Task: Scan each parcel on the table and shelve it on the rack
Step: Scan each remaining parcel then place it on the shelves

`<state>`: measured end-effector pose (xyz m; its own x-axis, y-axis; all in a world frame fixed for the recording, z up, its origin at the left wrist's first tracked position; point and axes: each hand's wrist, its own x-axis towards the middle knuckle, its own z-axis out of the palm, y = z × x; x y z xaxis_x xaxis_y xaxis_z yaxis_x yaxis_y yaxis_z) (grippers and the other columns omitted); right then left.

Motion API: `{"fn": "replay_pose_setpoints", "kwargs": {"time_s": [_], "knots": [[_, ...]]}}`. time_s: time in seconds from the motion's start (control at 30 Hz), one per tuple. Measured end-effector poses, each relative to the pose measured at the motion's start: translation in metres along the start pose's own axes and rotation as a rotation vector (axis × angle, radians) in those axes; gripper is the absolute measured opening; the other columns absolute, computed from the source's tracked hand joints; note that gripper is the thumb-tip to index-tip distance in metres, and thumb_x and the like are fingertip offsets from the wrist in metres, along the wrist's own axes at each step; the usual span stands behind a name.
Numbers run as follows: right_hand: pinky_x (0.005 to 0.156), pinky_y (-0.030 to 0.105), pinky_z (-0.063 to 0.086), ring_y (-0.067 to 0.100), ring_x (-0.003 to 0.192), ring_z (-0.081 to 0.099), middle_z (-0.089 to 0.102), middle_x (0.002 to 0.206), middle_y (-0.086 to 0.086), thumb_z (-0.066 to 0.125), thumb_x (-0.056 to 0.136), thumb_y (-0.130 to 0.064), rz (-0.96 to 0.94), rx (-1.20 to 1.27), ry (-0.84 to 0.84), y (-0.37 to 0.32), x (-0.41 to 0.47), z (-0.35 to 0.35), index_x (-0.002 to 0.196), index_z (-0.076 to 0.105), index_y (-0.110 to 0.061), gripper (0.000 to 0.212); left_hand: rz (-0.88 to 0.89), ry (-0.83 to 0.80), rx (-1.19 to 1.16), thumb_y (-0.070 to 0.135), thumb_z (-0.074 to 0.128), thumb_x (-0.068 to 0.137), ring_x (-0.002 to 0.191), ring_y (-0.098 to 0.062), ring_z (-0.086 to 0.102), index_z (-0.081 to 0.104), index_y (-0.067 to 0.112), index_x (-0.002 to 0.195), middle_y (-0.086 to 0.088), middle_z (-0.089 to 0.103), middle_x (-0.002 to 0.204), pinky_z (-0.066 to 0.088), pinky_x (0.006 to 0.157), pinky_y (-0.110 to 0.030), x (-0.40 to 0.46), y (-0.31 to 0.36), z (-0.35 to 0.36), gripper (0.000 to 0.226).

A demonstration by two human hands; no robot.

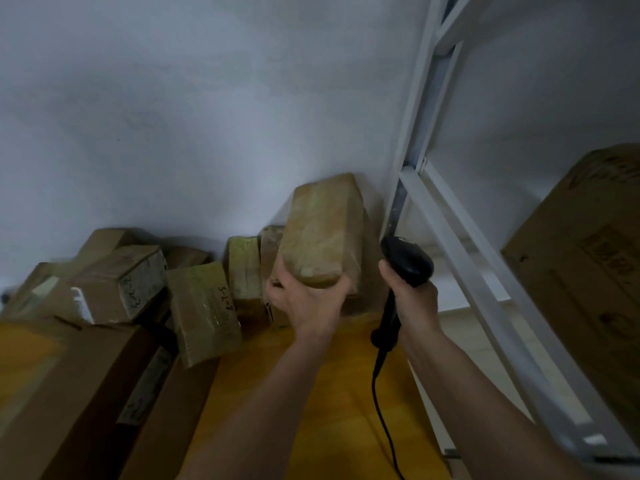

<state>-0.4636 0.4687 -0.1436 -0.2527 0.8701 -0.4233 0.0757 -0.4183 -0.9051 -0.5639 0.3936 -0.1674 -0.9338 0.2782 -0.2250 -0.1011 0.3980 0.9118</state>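
My left hand (306, 299) grips the lower end of a small brown cardboard parcel (323, 226) and holds it lifted above the yellow table (311, 393), tilted away toward the wall. My right hand (414, 301) grips the handle of a black corded barcode scanner (407, 261), just right of the parcel, its head level with the parcel's lower half. Several other parcels (204, 306) lie piled on the table at the left and against the wall. The white metal rack (450, 216) stands at the right.
A large cardboard box (588, 265) sits on a rack shelf at the right. Big flat boxes (79, 393) fill the table's near left. The scanner's black cord (381, 417) hangs down over the table. A plain grey wall is behind.
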Motion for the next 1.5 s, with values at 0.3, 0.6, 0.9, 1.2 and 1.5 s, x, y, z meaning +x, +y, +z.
{"fn": "replay_pose_setpoints", "kwargs": {"time_s": [0.3, 0.6, 0.9, 1.2, 1.5], "knots": [[0.094, 0.042, 0.050, 0.029, 0.101, 0.063, 0.066, 0.100, 0.008, 0.079, 0.078, -0.035, 0.045, 0.072, -0.065, 0.001, -0.011, 0.012, 0.120, 0.062, -0.009, 0.053, -0.451, -0.152, -0.837, 0.057, 0.078, 0.060, 0.111, -0.030, 0.053, 0.045, 0.028, 0.136, -0.007, 0.054, 0.123, 0.047, 0.097, -0.055, -0.009, 0.007, -0.054, 0.088], [0.085, 0.035, 0.053, 0.023, 0.099, 0.065, 0.069, 0.109, 0.009, 0.082, 0.075, -0.033, 0.047, 0.086, -0.078, 0.007, -0.023, 0.016, 0.121, 0.063, -0.012, 0.054, -0.594, -0.412, -1.204, 0.062, 0.082, 0.057, 0.118, -0.047, 0.047, 0.051, 0.017, 0.132, -0.021, 0.049, 0.133, 0.043, 0.091, -0.071, -0.033, -0.007, -0.068, 0.093], [0.091, 0.046, 0.053, 0.029, 0.096, 0.066, 0.069, 0.097, 0.007, 0.081, 0.076, -0.033, 0.083, 0.026, -0.053, 0.012, -0.022, -0.003, 0.118, 0.062, -0.011, 0.051, -0.620, -0.445, -0.991, 0.052, 0.089, 0.052, 0.111, -0.040, 0.055, 0.051, 0.025, 0.123, -0.016, 0.054, 0.123, 0.055, 0.084, -0.057, -0.053, -0.011, -0.043, 0.085], [0.093, 0.049, 0.053, 0.030, 0.098, 0.066, 0.070, 0.104, 0.011, 0.080, 0.078, -0.029, 0.102, 0.058, -0.066, 0.009, -0.024, -0.009, 0.119, 0.062, -0.009, 0.049, 0.082, -0.182, 0.349, 0.060, 0.068, 0.069, 0.130, -0.025, 0.038, 0.032, 0.020, 0.146, -0.002, 0.040, 0.141, 0.041, 0.103, -0.044, -0.048, 0.015, -0.041, 0.094], [0.083, 0.042, 0.058, 0.027, 0.086, 0.070, 0.072, 0.092, 0.011, 0.080, 0.079, -0.027, 0.063, 0.015, -0.108, 0.003, -0.027, -0.017, 0.101, 0.066, -0.015, 0.029, 0.262, -0.268, 0.837, 0.057, 0.075, 0.068, 0.132, -0.030, 0.035, 0.012, 0.012, 0.150, -0.014, 0.035, 0.142, 0.041, 0.104, -0.043, -0.029, 0.055, 0.000, 0.113]]}}
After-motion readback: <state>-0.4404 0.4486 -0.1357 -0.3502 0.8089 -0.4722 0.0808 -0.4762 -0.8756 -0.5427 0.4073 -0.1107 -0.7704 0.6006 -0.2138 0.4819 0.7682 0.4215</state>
